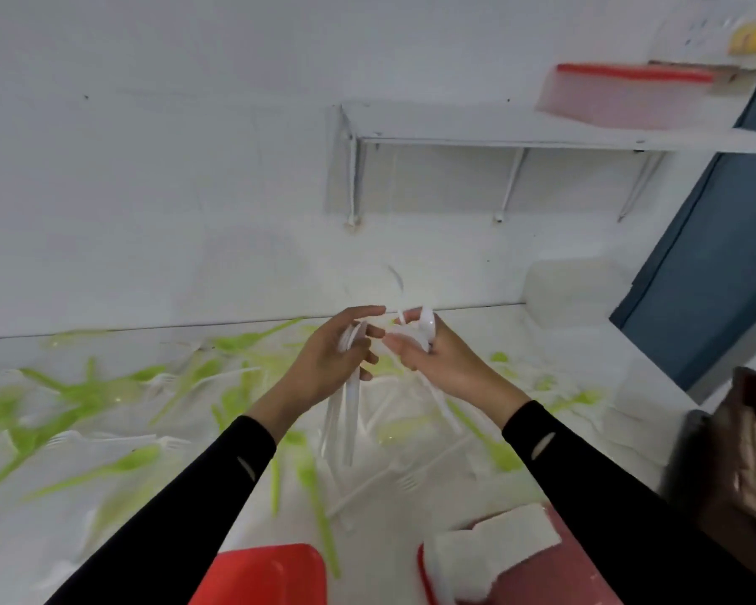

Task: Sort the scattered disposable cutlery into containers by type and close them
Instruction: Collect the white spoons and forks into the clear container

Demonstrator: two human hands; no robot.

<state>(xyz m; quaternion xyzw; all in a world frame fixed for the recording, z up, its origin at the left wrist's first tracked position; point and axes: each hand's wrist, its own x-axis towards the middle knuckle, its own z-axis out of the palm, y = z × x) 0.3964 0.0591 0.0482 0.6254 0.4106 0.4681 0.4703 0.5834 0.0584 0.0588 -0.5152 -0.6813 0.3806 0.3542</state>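
Observation:
My left hand (pixel 332 355) holds a bundle of white plastic spoons (pixel 345 412), bowls up in the palm and handles hanging down. My right hand (pixel 428 355), close beside it, grips another white spoon (pixel 426 327) with its bowl upward. Both hands hover above a white table (pixel 585 342) strewn with green cutlery (pixel 119 467) and white forks (pixel 92 438). A red lid (pixel 263 574) lies at the near edge. A red-rimmed container (pixel 520 556) with white blocks inside sits at the near right. The picture is motion-blurred.
A clear container (pixel 572 294) stands at the table's back right by the wall. Above it a white wall shelf (pixel 542 133) carries a red-lidded clear box (pixel 629 96). A blue panel (pixel 708 272) and a dark brown object (pixel 743 456) are at the right.

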